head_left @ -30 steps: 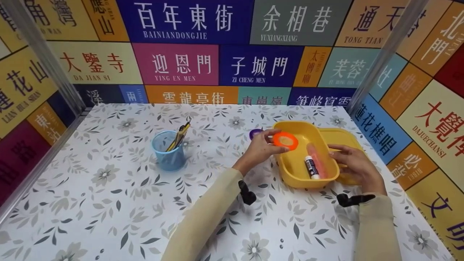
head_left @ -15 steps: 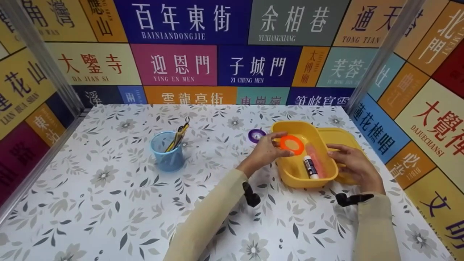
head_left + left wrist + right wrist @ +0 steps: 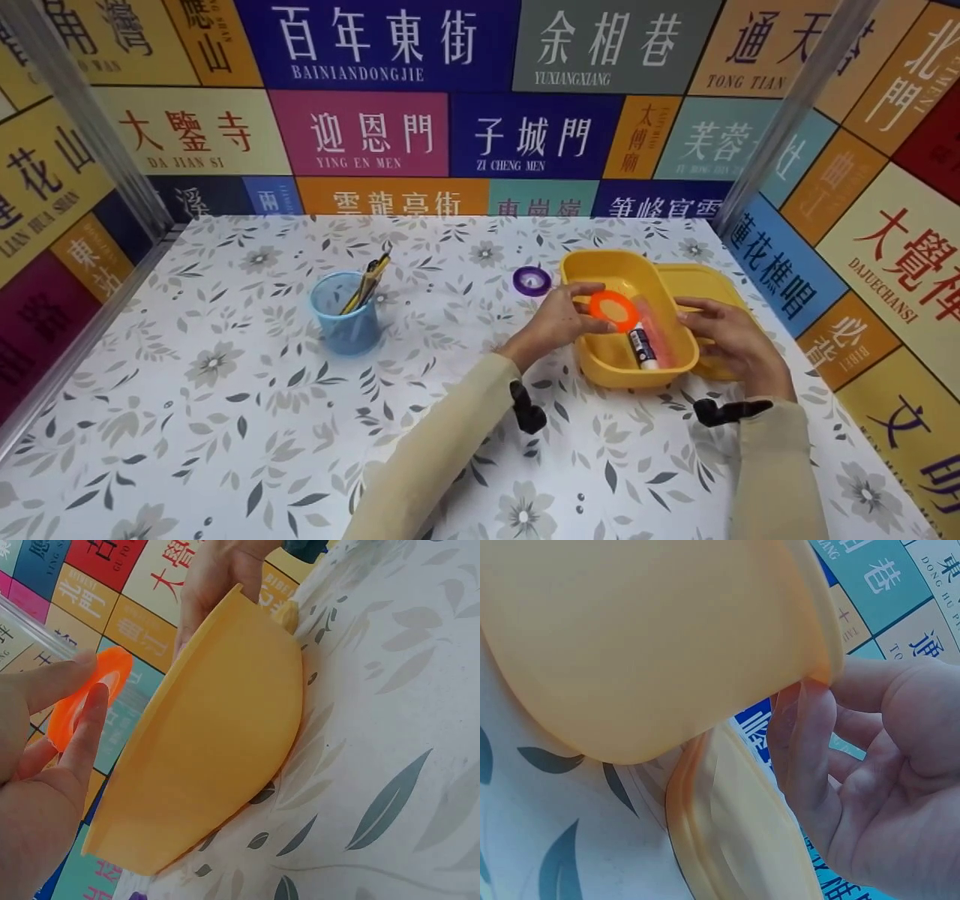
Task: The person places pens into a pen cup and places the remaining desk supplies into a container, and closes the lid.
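My left hand [image 3: 559, 319] pinches an orange ring that looks like a tape roll [image 3: 593, 306] between thumb and fingers. It holds the ring tilted over the open yellow box [image 3: 589, 367], above the rim. At the box's right side, my right hand [image 3: 739, 345] grips the rim, with thumb and fingertips on the wall in the right wrist view. Inside the box lie a glue stick [image 3: 643, 348] with a dark label and a pinkish, see-through long piece [image 3: 660, 341] whose kind I cannot tell. A purple ring [image 3: 532, 281], similar in shape, lies on the table left of the box.
A yellow lid [image 3: 705, 281] lies partly behind and under the right side of the box. Left of centre stands a blue cup [image 3: 349, 322] with pencils and other thin tools [image 3: 370, 281]. Panels with printed signs [image 3: 360, 135] wall off the table's back and sides.
My left hand has moved right and slightly nearer with the orange tape roll, further over the box's inside. The purple ring now shows fully. My right hand stays at the box.
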A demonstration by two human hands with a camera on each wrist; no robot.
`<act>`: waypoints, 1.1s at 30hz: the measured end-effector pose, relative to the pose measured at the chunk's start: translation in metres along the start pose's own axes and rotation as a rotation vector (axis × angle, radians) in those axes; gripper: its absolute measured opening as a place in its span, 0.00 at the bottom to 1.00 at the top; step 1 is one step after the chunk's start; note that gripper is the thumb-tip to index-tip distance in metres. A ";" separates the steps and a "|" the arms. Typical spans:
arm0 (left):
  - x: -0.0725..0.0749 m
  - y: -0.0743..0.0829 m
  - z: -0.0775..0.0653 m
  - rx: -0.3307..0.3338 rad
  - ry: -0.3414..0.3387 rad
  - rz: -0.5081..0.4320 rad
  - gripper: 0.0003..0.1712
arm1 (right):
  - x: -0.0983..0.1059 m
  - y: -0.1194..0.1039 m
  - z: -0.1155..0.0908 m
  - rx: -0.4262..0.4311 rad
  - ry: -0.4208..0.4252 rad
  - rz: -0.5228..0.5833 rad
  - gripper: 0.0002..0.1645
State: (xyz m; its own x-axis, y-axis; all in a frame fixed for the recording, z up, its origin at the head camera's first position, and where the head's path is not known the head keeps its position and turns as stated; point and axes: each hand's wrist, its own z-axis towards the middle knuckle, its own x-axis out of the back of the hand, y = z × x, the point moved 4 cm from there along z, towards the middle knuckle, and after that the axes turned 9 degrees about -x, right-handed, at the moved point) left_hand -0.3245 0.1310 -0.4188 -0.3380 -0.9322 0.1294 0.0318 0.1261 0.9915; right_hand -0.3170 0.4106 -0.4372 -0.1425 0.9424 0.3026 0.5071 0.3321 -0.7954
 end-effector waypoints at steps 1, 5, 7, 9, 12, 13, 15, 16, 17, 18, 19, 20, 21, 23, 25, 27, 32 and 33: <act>-0.001 0.000 -0.001 -0.002 -0.006 0.006 0.38 | 0.000 0.000 -0.001 0.001 -0.002 0.001 0.41; -0.007 0.002 -0.003 -0.028 -0.050 0.028 0.40 | 0.000 -0.001 -0.001 0.011 0.000 -0.016 0.42; -0.010 0.003 -0.003 -0.043 -0.067 0.033 0.40 | 0.000 -0.001 -0.001 0.014 0.000 -0.026 0.42; -0.012 0.003 -0.004 -0.046 -0.081 0.035 0.40 | 0.001 -0.001 0.000 0.013 -0.001 -0.025 0.41; -0.015 0.003 -0.005 -0.023 -0.093 0.043 0.39 | 0.001 0.000 0.001 0.009 -0.007 -0.014 0.41; -0.016 0.004 -0.005 -0.019 -0.102 0.048 0.39 | 0.001 0.000 0.001 0.007 -0.007 -0.012 0.41; -0.018 0.005 -0.005 -0.031 -0.124 0.087 0.40 | 0.002 0.000 0.001 0.006 -0.006 -0.016 0.40; -0.019 0.006 -0.005 -0.038 -0.132 0.111 0.40 | 0.002 0.000 0.001 0.005 -0.003 -0.018 0.40; -0.019 0.007 -0.005 -0.052 -0.141 0.133 0.40 | 0.002 0.000 0.001 0.006 -0.002 -0.024 0.41; -0.019 0.008 -0.005 -0.072 -0.148 0.153 0.41 | 0.002 0.000 0.001 0.003 0.001 -0.024 0.41; -0.019 0.009 -0.005 -0.087 -0.148 0.168 0.41 | 0.002 0.000 0.001 0.001 0.001 -0.022 0.41; -0.018 0.009 -0.005 -0.097 -0.144 0.179 0.41 | 0.002 0.000 0.001 -0.001 0.001 -0.021 0.41; -0.016 0.009 -0.005 -0.101 -0.136 0.174 0.41 | 0.002 -0.001 0.000 -0.004 0.000 -0.020 0.42; -0.012 0.009 -0.005 -0.116 -0.114 0.150 0.40 | 0.002 -0.001 0.000 -0.007 -0.001 -0.019 0.42; -0.007 0.009 -0.005 -0.134 -0.088 0.121 0.38 | 0.002 -0.002 0.000 -0.009 -0.002 -0.019 0.42; -0.001 0.010 -0.005 -0.152 -0.065 0.103 0.37 | 0.002 -0.002 0.000 -0.007 -0.002 -0.026 0.42; 0.012 0.015 -0.004 -0.148 -0.014 0.097 0.34 | 0.002 -0.001 0.001 -0.001 0.006 -0.053 0.43; 0.014 0.016 -0.004 -0.144 -0.005 0.099 0.34 | 0.001 -0.001 0.002 0.000 0.009 -0.063 0.43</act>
State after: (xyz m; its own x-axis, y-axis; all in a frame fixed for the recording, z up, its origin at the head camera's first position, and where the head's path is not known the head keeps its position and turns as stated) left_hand -0.3246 0.1188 -0.4009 -0.3310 -0.9159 0.2272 0.1992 0.1675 0.9655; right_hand -0.3191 0.4115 -0.4367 -0.1666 0.9192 0.3569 0.4977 0.3909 -0.7743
